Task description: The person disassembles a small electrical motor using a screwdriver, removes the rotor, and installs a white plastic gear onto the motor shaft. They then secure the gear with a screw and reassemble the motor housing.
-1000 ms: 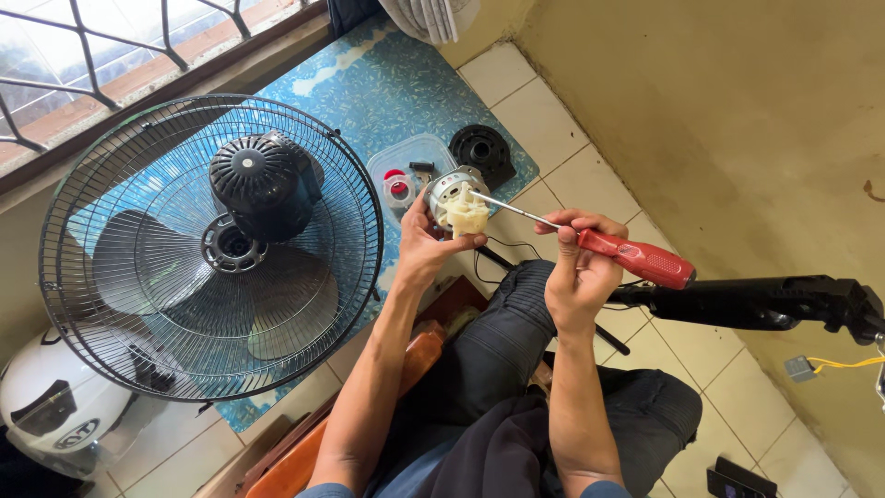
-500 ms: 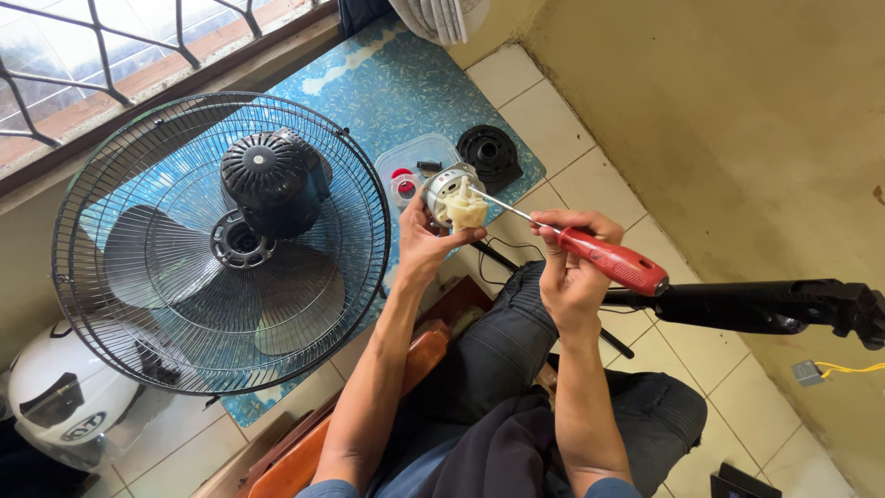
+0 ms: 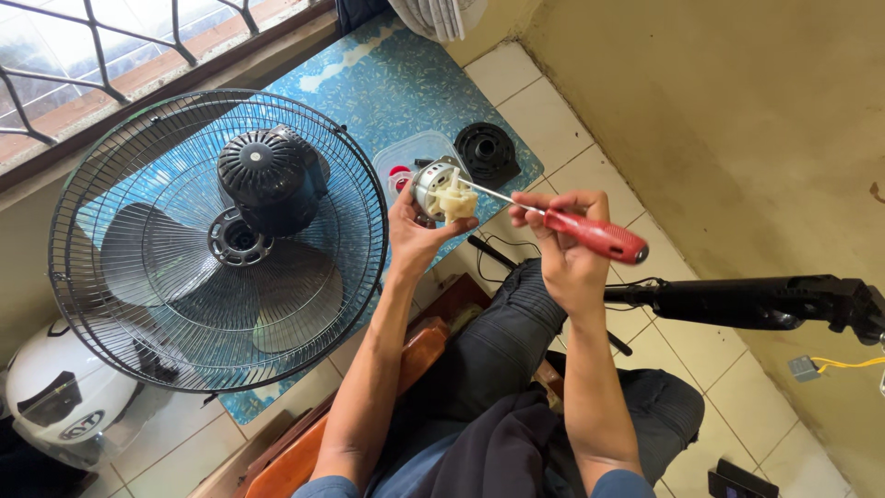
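My fingers (image 3: 539,205) are closed round the red-handled screwdriver (image 3: 595,237), thumb and forefinger pinching the front of the handle, and its thin shaft runs up and left until the tip meets the small fan motor (image 3: 441,191). My left hand (image 3: 413,232) cups that motor from below, fingers wrapped on its metal casing, with the cream plastic gear housing (image 3: 455,200) facing the tool. Everything else I place by the motor: the big wire fan guard (image 3: 217,244) with its blades stands to its left, the clear plastic tub (image 3: 404,161) lies just behind it, the black round cap (image 3: 487,152) sits behind and to its right on the blue mat (image 3: 387,88), and the black pole (image 3: 756,302) lies well off to its right over the tiles.

To do this well, I judge I should keep the shaft in line with the screw, press in before turning, and brace the motor against my palm so it cannot twist. I cannot see whether the tip sits in a screw head; a slip would gouge the soft housing.
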